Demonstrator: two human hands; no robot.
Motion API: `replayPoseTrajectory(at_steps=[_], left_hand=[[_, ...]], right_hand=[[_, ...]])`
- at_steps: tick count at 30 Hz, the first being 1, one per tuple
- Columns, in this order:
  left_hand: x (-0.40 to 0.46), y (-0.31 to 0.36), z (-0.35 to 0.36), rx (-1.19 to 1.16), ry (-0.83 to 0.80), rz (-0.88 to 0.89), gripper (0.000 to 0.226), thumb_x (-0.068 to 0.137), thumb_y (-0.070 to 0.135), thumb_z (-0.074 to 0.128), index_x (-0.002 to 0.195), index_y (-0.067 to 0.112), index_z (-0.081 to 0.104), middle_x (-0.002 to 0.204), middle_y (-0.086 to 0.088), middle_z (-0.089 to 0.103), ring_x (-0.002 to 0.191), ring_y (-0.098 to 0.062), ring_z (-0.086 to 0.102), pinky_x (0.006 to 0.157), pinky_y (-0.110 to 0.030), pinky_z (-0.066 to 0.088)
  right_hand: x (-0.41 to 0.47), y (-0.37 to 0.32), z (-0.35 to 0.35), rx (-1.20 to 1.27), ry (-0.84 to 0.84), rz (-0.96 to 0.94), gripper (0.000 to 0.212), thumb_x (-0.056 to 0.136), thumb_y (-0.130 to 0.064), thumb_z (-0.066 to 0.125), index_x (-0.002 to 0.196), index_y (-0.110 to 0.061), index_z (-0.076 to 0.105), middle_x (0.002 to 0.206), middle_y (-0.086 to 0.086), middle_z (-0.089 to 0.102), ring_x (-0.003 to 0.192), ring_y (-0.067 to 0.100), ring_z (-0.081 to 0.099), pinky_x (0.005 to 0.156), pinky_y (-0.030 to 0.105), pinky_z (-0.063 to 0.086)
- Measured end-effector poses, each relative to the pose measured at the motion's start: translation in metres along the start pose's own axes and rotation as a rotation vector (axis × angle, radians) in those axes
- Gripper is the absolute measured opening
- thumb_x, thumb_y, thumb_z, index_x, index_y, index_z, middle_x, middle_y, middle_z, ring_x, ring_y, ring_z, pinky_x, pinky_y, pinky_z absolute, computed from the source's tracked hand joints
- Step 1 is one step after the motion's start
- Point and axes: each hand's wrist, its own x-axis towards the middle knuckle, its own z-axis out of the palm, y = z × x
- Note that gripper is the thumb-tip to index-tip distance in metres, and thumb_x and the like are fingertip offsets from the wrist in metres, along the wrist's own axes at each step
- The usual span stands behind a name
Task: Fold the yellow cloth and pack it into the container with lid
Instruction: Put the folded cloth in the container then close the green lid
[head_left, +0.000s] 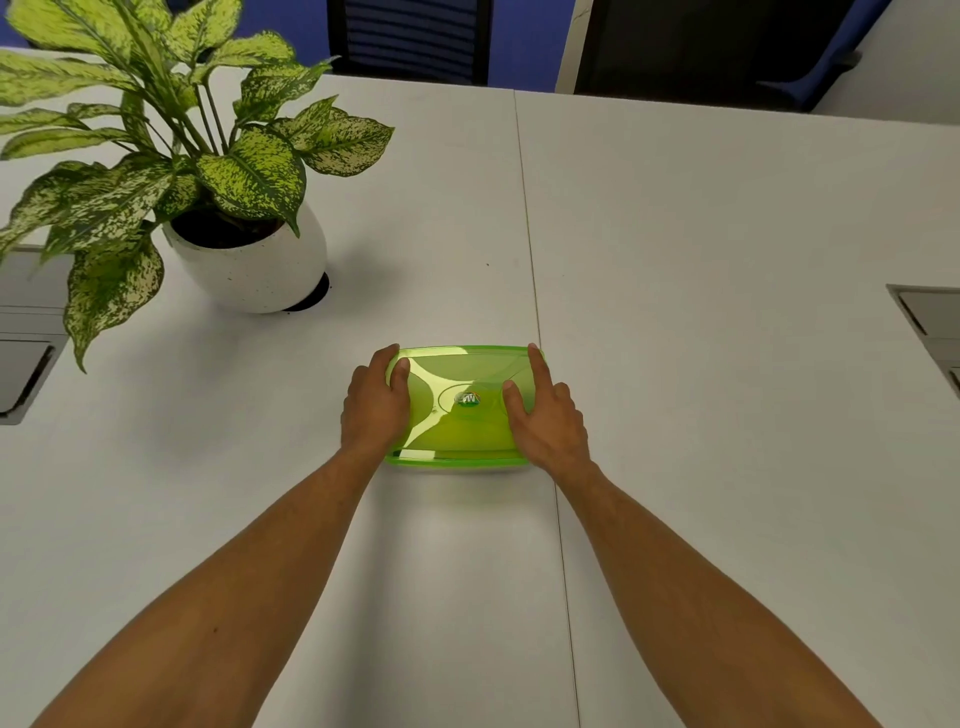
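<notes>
A rectangular container with a translucent green lid (462, 410) sits on the white table (701, 364) in front of me. The lid is on it, with a small round logo at its centre. My left hand (376, 405) lies over the lid's left edge, fingers curled around the far left corner. My right hand (545, 415) rests on the lid's right side, index finger stretched to the far right corner and thumb pressed on top. A yellowish tone shows through the lid; the yellow cloth itself cannot be made out.
A potted plant in a white round pot (249, 260) stands at the back left, its leaves reaching over the table. Grey cable hatches sit at the left edge (26, 374) and right edge (930, 317). Dark chairs (415, 36) stand beyond the far side.
</notes>
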Motion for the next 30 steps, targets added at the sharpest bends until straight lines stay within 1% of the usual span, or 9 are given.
replayPoseTrajectory(at_steps=[3, 6, 13, 17, 19, 22, 24, 27, 30], left_hand=[[-0.001, 0.0, 0.001, 0.02, 0.005, -0.014, 0.041, 0.099, 0.046, 0.034, 0.136, 0.031, 0.045, 0.123, -0.018, 0.054, 0.114, -0.037, 0.053, 0.093, -0.045, 0.042], [-0.001, 0.001, 0.001, 0.041, 0.019, -0.02, 0.041, 0.099, 0.047, 0.033, 0.135, 0.033, 0.045, 0.123, -0.016, 0.055, 0.113, -0.037, 0.054, 0.092, -0.044, 0.042], [-0.001, 0.001, 0.001, 0.007, 0.035, -0.015, 0.041, 0.099, 0.046, 0.035, 0.136, 0.032, 0.047, 0.121, -0.016, 0.056, 0.114, -0.035, 0.053, 0.093, -0.043, 0.041], [-0.001, 0.002, -0.001, 0.103, 0.026, -0.006, 0.045, 0.099, 0.048, 0.029, 0.14, 0.035, 0.043, 0.123, -0.015, 0.054, 0.112, -0.037, 0.054, 0.091, -0.044, 0.042], [0.002, 0.003, -0.004, 0.164, -0.018, -0.012, 0.047, 0.1, 0.049, 0.027, 0.143, 0.035, 0.038, 0.122, -0.016, 0.054, 0.112, -0.038, 0.054, 0.091, -0.045, 0.042], [0.002, 0.003, -0.011, 0.177, -0.114, -0.025, 0.05, 0.1, 0.048, 0.025, 0.149, 0.035, 0.026, 0.125, -0.018, 0.052, 0.117, -0.039, 0.05, 0.094, -0.046, 0.039], [-0.007, 0.002, -0.015, 0.146, -0.084, -0.038, 0.052, 0.1, 0.049, 0.026, 0.15, 0.035, 0.022, 0.128, -0.017, 0.051, 0.119, -0.038, 0.049, 0.097, -0.047, 0.038], [-0.031, -0.003, -0.019, 0.065, 0.053, -0.074, 0.051, 0.099, 0.049, 0.03, 0.145, 0.029, 0.032, 0.13, -0.014, 0.053, 0.118, -0.036, 0.053, 0.096, -0.048, 0.04], [-0.056, -0.01, -0.014, 0.066, 0.054, -0.115, 0.048, 0.098, 0.049, 0.032, 0.136, 0.021, 0.042, 0.125, -0.014, 0.057, 0.112, -0.036, 0.056, 0.09, -0.046, 0.043]], right_hand=[[0.001, -0.001, 0.0, 0.033, -0.001, 0.042, 0.062, 0.083, -0.075, 0.028, 0.137, -0.059, 0.002, 0.113, 0.015, 0.054, 0.101, 0.042, 0.058, 0.085, 0.047, 0.044], [0.001, -0.001, 0.001, 0.045, 0.002, 0.058, 0.064, 0.08, -0.079, 0.028, 0.136, -0.059, 0.004, 0.116, 0.015, 0.056, 0.105, 0.042, 0.057, 0.089, 0.05, 0.044], [-0.001, -0.001, 0.002, 0.036, 0.016, 0.044, 0.064, 0.082, -0.078, 0.028, 0.137, -0.059, 0.002, 0.111, 0.015, 0.054, 0.099, 0.042, 0.058, 0.085, 0.049, 0.045], [-0.001, -0.002, 0.002, 0.009, 0.021, 0.044, 0.063, 0.083, -0.076, 0.026, 0.139, -0.057, 0.003, 0.111, 0.014, 0.051, 0.098, 0.041, 0.058, 0.083, 0.048, 0.045], [-0.002, -0.003, 0.001, -0.018, 0.011, 0.052, 0.063, 0.085, -0.075, 0.024, 0.141, -0.055, 0.003, 0.112, 0.013, 0.049, 0.097, 0.04, 0.058, 0.082, 0.046, 0.045], [-0.005, -0.005, -0.001, -0.068, 0.079, 0.017, 0.068, 0.088, -0.071, 0.025, 0.147, -0.044, 0.006, 0.124, 0.013, 0.047, 0.11, 0.036, 0.052, 0.087, 0.046, 0.044], [-0.011, -0.006, -0.004, -0.1, 0.172, -0.045, 0.069, 0.09, -0.068, 0.024, 0.149, -0.039, 0.003, 0.139, 0.014, 0.042, 0.12, 0.035, 0.046, 0.094, 0.047, 0.042], [-0.028, -0.004, -0.003, -0.008, 0.213, -0.125, 0.063, 0.092, -0.065, 0.025, 0.147, -0.046, -0.001, 0.153, 0.011, 0.029, 0.134, 0.033, 0.035, 0.103, 0.049, 0.039], [-0.049, 0.005, 0.004, 0.066, 0.16, -0.158, 0.057, 0.096, -0.056, 0.027, 0.148, -0.043, 0.008, 0.159, 0.005, 0.018, 0.141, 0.027, 0.027, 0.106, 0.045, 0.038]])
